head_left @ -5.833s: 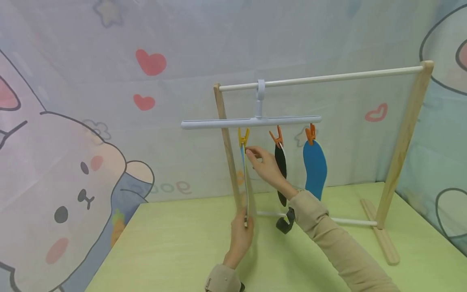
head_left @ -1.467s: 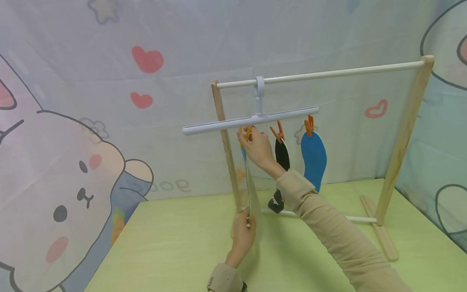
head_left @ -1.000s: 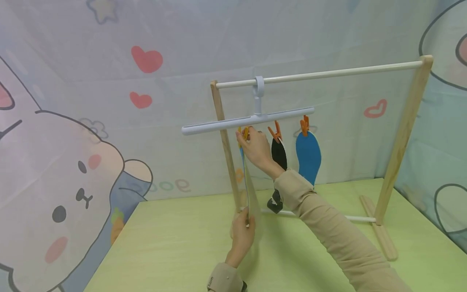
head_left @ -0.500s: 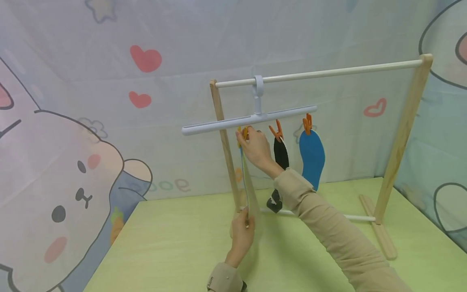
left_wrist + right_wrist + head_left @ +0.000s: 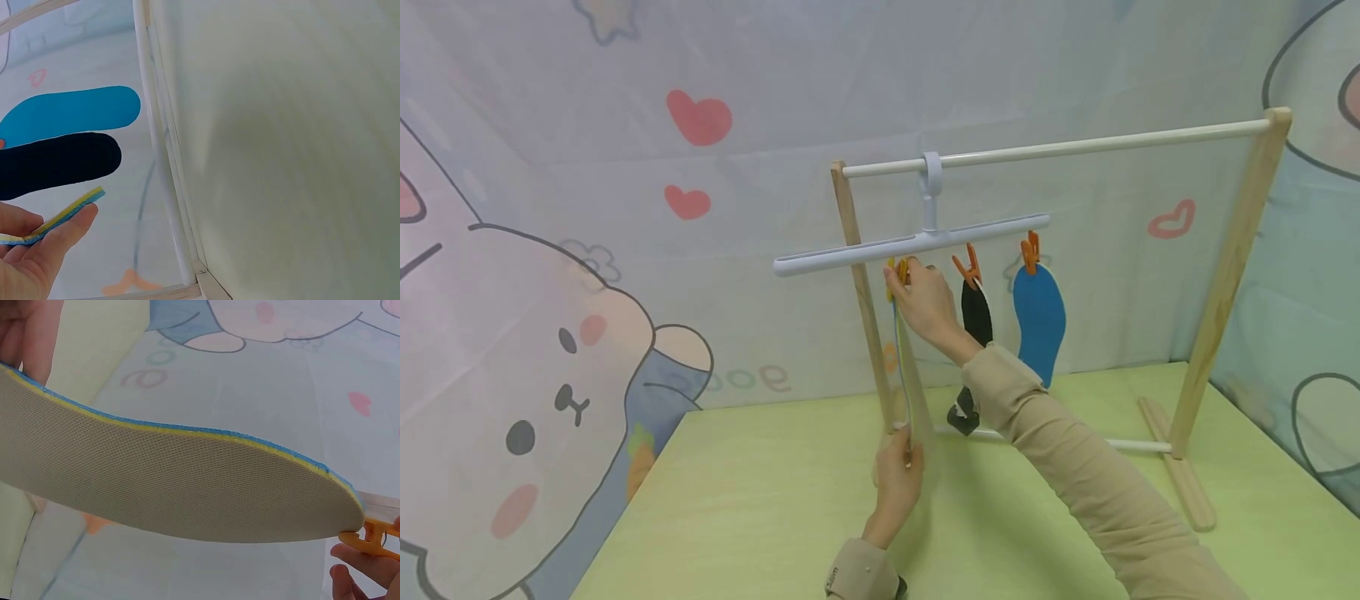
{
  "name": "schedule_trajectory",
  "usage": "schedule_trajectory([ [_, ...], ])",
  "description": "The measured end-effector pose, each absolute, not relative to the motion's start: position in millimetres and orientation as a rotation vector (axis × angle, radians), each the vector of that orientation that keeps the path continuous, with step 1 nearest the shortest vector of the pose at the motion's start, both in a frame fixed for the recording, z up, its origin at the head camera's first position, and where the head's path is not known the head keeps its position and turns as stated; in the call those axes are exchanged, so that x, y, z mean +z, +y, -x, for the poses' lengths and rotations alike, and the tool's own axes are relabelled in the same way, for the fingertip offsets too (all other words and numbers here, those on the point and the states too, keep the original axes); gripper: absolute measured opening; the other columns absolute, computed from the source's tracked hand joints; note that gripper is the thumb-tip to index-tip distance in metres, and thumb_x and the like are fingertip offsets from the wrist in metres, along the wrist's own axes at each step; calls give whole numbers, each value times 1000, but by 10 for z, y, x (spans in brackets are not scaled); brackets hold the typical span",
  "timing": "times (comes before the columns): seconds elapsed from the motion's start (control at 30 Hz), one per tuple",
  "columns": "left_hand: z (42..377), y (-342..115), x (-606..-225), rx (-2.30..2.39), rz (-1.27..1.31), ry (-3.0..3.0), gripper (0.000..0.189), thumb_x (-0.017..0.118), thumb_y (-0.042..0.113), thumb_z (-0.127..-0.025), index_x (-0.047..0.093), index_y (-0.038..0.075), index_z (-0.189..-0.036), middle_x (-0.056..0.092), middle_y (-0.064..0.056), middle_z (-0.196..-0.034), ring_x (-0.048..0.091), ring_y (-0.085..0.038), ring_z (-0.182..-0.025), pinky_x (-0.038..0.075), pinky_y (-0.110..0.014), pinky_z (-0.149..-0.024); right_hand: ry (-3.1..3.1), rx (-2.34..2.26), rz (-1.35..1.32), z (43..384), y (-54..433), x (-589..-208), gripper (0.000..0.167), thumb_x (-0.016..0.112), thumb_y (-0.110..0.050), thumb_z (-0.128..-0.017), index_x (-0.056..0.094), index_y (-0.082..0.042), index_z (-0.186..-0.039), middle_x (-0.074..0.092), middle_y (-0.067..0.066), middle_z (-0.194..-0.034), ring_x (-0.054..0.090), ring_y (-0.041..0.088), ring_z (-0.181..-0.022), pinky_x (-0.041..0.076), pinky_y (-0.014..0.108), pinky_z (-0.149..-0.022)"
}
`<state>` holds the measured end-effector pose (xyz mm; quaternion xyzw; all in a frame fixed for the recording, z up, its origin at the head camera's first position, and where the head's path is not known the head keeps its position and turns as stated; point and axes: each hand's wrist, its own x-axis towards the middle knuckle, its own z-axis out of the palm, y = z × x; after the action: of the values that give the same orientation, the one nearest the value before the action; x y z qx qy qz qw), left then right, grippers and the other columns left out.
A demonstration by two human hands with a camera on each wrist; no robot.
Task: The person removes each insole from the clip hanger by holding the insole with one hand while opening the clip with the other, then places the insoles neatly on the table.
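Note:
In the head view my right hand [image 5: 928, 304] pinches a yellow clothespin [image 5: 891, 279] just under the white hanger [image 5: 850, 257]. An insole [image 5: 187, 481] hangs down from there, nearly edge-on to the head camera. The right wrist view shows its beige mesh face and blue-and-yellow edge, with the clothespin at its tip; how firmly it bites is hard to tell. My left hand [image 5: 897, 479] holds the insole's lower end between thumb and fingers. To the right, a black insole [image 5: 976, 312] and a blue insole [image 5: 1039, 325] hang from orange clothespins [image 5: 1031, 252].
The hanger hooks over the white rail [image 5: 1097, 148] of a rack with wooden posts [image 5: 1228, 283]. A wooden foot [image 5: 1180, 467] and a white lower bar [image 5: 1135, 447] stand on the pale green table [image 5: 737, 500]. A printed cloth [image 5: 587, 150] covers the wall behind.
Since the earliest frame my right hand has risen from the insole's upper edge to the clothespin, and the hanger has turned, its right end higher. Over the last second the hanging insoles sway slightly.

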<state>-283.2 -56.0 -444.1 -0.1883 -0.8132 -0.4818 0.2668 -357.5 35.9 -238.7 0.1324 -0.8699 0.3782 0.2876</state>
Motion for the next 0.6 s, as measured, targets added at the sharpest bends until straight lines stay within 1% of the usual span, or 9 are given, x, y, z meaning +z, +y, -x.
schedule_trajectory([
  [0.17, 2838, -560, -4457, -1282, 524, -2182, 21, 50, -10, -82, 55, -7, -102, 61, -27, -97, 66, -33, -76, 53, -14, -56, -2339, 1007, -352, 3576, 357, -2383, 34, 42, -37, -93, 56, -6, -90, 61, 11, -75, 52, 23, -71, 39, 26, -49],
  [0.27, 2841, -562, -4477, -1274, 540, -2165, 22, 50, -11, -82, 55, -7, -103, 62, -26, -98, 66, -33, -76, 53, -14, -56, -2345, 1004, -352, 3575, 359, -2383, 34, 41, -37, -93, 55, -6, -88, 60, 11, -74, 51, 22, -70, 38, 25, -48],
  [0.4, 2843, -567, -4506, -1267, 560, -2149, 25, 51, -13, -80, 55, -7, -104, 62, -25, -98, 65, -33, -78, 54, -16, -59, -2356, 998, -350, 3578, 359, -2386, 35, 41, -38, -93, 55, -6, -87, 59, 11, -74, 48, 21, -67, 36, 24, -47],
  [0.6, 2827, -580, -4516, -1314, 564, -2170, 24, 50, -12, -82, 55, -6, -104, 63, -23, -98, 65, -33, -80, 54, -17, -61, -2364, 995, -338, 3582, 357, -2389, 36, 41, -38, -93, 55, -5, -88, 58, 11, -75, 51, 22, -71, 37, 25, -48],
])
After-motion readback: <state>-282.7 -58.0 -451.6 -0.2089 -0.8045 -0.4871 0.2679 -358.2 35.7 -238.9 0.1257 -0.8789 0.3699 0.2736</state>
